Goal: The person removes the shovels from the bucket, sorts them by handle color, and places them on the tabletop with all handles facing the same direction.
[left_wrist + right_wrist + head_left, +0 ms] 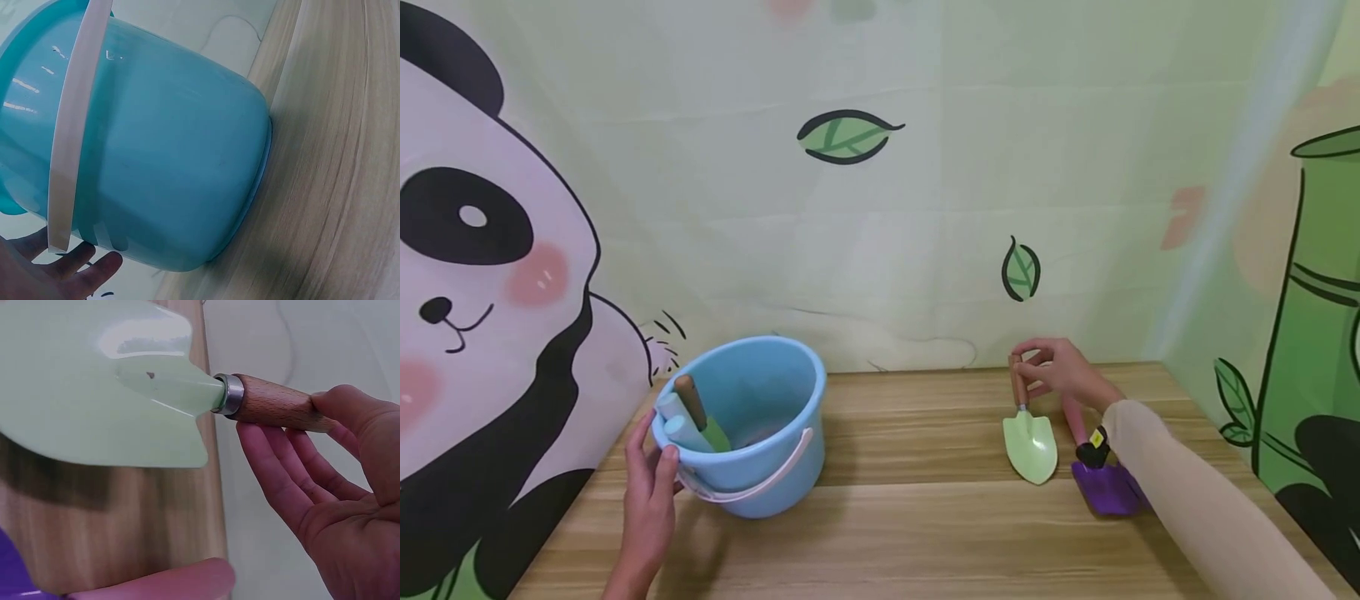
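Observation:
On the left stands a light blue bucket (782,492) with a pale handle (74,119) hanging across its front. My left hand (649,492) grips its left side near the rim, fingers against the outer wall. Inside lean a brown wooden handle (688,398) above a green part, and two light blue rods (679,421). My right hand (1063,371) pinches the wooden handle (275,403) of a light green hand trowel (1030,446) between thumb and fingers. Its blade points toward me, close over the table, with a shadow below it.
Right of the trowel lies a purple shovel (1108,490) with a pink handle (1073,417), partly covered by my right forearm. The wood-grain table (917,533) ends against a pale printed backdrop (925,208) with a panda and leaves.

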`<act>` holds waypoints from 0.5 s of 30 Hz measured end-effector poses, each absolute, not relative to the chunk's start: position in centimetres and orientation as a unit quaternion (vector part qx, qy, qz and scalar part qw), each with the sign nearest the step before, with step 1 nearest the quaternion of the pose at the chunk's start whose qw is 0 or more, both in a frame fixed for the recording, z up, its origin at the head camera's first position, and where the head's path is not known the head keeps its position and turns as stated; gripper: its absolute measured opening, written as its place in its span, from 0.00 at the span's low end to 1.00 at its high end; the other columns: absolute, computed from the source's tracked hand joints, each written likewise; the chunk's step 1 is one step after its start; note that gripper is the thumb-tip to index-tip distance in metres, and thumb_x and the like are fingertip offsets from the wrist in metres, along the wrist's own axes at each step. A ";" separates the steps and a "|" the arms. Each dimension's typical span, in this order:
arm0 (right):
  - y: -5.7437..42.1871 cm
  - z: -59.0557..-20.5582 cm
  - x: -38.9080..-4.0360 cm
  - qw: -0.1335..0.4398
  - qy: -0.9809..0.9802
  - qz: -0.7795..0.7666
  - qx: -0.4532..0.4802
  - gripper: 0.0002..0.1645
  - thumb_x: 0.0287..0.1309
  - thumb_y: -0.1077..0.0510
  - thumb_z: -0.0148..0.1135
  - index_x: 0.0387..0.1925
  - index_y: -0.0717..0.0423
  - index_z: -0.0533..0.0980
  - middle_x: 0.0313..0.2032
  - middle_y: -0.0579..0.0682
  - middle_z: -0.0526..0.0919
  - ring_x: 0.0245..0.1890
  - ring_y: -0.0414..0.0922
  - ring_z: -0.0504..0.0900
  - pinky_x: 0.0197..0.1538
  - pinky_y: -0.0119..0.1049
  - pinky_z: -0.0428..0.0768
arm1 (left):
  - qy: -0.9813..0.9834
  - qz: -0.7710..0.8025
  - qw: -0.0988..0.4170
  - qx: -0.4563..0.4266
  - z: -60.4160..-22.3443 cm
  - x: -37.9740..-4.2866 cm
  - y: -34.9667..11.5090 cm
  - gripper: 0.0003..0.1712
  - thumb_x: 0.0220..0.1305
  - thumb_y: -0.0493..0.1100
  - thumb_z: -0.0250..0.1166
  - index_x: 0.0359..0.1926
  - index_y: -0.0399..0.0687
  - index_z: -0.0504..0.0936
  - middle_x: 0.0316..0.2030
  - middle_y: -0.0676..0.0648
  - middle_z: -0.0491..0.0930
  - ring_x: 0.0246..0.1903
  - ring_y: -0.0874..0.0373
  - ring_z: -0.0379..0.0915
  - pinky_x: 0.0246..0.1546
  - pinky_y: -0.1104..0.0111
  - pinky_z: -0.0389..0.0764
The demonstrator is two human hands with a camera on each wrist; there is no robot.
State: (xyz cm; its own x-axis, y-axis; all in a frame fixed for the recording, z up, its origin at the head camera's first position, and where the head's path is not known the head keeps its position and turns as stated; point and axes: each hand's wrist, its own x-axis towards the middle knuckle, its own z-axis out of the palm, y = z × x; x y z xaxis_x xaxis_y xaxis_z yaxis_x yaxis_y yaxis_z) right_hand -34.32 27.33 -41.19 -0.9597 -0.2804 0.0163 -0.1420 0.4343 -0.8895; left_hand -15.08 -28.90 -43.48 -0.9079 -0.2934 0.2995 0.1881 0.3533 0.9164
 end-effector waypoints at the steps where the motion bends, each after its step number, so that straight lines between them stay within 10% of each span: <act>1: 27.4 -41.4 -34.3 0.070 0.844 -0.519 -0.120 0.22 0.70 0.63 0.63 0.63 0.66 0.74 0.48 0.67 0.79 0.39 0.55 0.86 0.44 0.57 0.85 | -0.797 -0.565 0.212 0.034 -43.4 -15.1 -28.9 0.35 0.83 0.53 0.44 0.82 0.69 0.40 0.80 0.45 0.50 0.74 0.36 0.54 0.42 0.79 0.75; 10: 27.9 -42.3 -34.0 0.097 0.845 -0.515 -0.109 0.23 0.72 0.63 0.61 0.64 0.66 0.72 0.48 0.68 0.79 0.37 0.57 0.88 0.44 0.56 0.85 | -0.802 -0.558 0.207 0.044 -43.3 -14.9 -28.9 0.35 0.83 0.55 0.44 0.81 0.73 0.40 0.80 0.46 0.49 0.74 0.37 0.54 0.46 0.74 0.77; 15: 28.0 -43.1 -33.8 0.107 0.845 -0.513 -0.111 0.24 0.72 0.63 0.60 0.65 0.67 0.71 0.48 0.68 0.80 0.35 0.58 0.88 0.42 0.54 0.86 | -0.803 -0.558 0.203 0.045 -43.2 -15.0 -28.8 0.35 0.83 0.56 0.43 0.81 0.74 0.39 0.80 0.46 0.47 0.75 0.36 0.53 0.56 0.50 0.77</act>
